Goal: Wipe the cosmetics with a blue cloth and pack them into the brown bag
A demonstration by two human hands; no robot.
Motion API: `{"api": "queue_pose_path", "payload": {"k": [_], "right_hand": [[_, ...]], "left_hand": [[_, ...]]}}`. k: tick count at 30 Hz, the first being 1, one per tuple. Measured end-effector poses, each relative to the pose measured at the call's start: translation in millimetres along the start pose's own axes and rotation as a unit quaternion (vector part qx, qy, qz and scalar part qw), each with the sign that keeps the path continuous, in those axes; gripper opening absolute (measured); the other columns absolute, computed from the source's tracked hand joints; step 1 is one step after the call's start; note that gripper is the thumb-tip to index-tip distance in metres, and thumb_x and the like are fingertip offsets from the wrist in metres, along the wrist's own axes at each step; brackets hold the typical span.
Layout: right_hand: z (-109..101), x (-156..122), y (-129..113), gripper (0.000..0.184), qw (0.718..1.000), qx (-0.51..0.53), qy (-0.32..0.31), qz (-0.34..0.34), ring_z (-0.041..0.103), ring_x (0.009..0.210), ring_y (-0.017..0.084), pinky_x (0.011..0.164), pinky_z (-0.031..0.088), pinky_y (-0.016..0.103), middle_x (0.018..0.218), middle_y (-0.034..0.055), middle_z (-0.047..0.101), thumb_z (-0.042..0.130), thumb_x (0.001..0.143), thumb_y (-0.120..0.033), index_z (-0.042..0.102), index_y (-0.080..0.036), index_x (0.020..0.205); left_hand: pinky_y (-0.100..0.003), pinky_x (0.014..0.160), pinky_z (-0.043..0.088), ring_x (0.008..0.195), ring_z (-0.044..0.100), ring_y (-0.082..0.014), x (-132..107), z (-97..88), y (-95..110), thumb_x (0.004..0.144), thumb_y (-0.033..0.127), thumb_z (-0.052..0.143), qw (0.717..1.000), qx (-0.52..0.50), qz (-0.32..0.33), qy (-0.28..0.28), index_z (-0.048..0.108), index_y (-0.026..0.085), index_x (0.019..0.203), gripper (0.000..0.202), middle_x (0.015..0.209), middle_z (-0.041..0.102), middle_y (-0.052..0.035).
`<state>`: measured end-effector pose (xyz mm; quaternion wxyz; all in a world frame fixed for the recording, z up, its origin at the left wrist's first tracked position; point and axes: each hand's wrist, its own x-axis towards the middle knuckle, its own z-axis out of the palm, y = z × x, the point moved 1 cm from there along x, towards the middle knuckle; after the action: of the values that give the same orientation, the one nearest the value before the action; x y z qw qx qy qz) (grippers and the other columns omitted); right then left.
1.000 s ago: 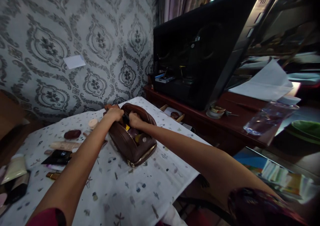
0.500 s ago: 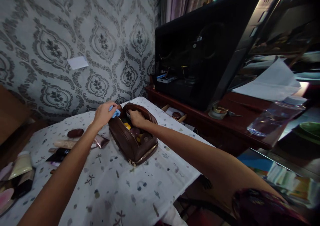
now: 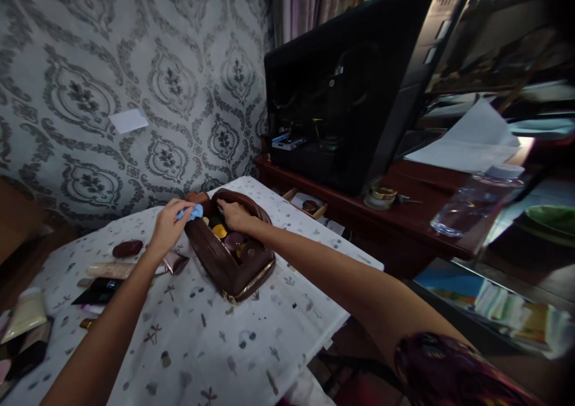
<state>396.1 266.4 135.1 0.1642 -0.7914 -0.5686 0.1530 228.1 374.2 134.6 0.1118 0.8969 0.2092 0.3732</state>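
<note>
A brown zippered cosmetic bag [image 3: 211, 253] lies unzipped on the table, with yellow and dark purple round items showing inside. My left hand [image 3: 168, 223] is closed on a crumpled light blue cloth [image 3: 192, 212], just left of the bag's far end. My right hand [image 3: 237, 217] reaches into the bag's opening near the far inner wall. Its fingers are bent, the tips partly hidden, and what they hold cannot be made out. Close to my left forearm lie a shiny pinkish tube [image 3: 175, 262], a beige tube [image 3: 110, 269], a black tube [image 3: 101, 290] and a dark red case [image 3: 127, 248].
More cosmetics, among them a cream tube [image 3: 27, 313], stand at the table's left edge. A dark red desk on the right bears a large black screen [image 3: 341, 94], a tape roll [image 3: 381, 197] and a clear bottle [image 3: 478, 202]. Below it, a small drawer [image 3: 308, 205] stands open.
The view has shifted slightly, moving everything a little left in the picture. My left hand still holds the blue cloth, now slightly lower beside the bag; my right hand stays inside the bag.
</note>
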Motion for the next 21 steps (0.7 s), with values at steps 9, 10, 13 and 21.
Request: {"api": "queue_pose_path", "payload": {"k": [9, 10, 13, 21], "right_hand": [[-2, -10, -7, 0.032, 0.995, 0.0, -0.07, -0.077, 0.067, 0.114, 0.03, 0.09, 0.055, 0.035, 0.122, 0.0169, 0.069, 0.064, 0.082, -0.008, 0.069, -0.016, 0.112], [0, -10, -6, 0.03, 0.993, -0.004, -0.082, -0.079, 0.068, 0.113, 0.03, 0.089, 0.056, 0.035, 0.121, 0.0174, 0.069, 0.065, 0.08, -0.006, 0.07, -0.015, 0.108], [4, -10, -3, 0.033, 0.992, -0.014, -0.106, -0.074, 0.067, 0.114, 0.034, 0.088, 0.057, 0.039, 0.124, 0.0205, 0.068, 0.068, 0.076, -0.005, 0.071, -0.011, 0.108], [9, -7, 4, 0.041, 0.991, 0.002, -0.107, -0.08, 0.067, 0.114, 0.031, 0.088, 0.058, 0.037, 0.129, 0.0145, 0.067, 0.066, 0.079, -0.012, 0.067, -0.017, 0.12]], "left_hand": [[-0.035, 0.094, 0.047, 0.102, 0.06, -0.0218, -24, -1.8, 9, 0.096, 0.039, 0.041, 0.998, 0.058, 0.013, 0.029, 0.069, 0.017, 0.11, 0.038, 0.105, 0.066, -0.0089], [-0.036, 0.094, 0.047, 0.103, 0.06, -0.0221, -25, -1.4, 11, 0.096, 0.039, 0.041, 0.998, 0.057, 0.01, 0.033, 0.069, 0.017, 0.11, 0.038, 0.105, 0.066, -0.0092], [-0.037, 0.095, 0.047, 0.104, 0.06, -0.0232, -28, -1.6, 16, 0.095, 0.04, 0.041, 0.998, 0.054, -0.001, 0.045, 0.068, 0.017, 0.111, 0.038, 0.107, 0.066, -0.0095], [-0.037, 0.099, 0.045, 0.109, 0.061, -0.0248, -70, -8.3, 14, 0.094, 0.042, 0.046, 0.992, 0.01, -0.079, 0.1, 0.066, 0.016, 0.107, 0.035, 0.109, 0.067, -0.01]]}}
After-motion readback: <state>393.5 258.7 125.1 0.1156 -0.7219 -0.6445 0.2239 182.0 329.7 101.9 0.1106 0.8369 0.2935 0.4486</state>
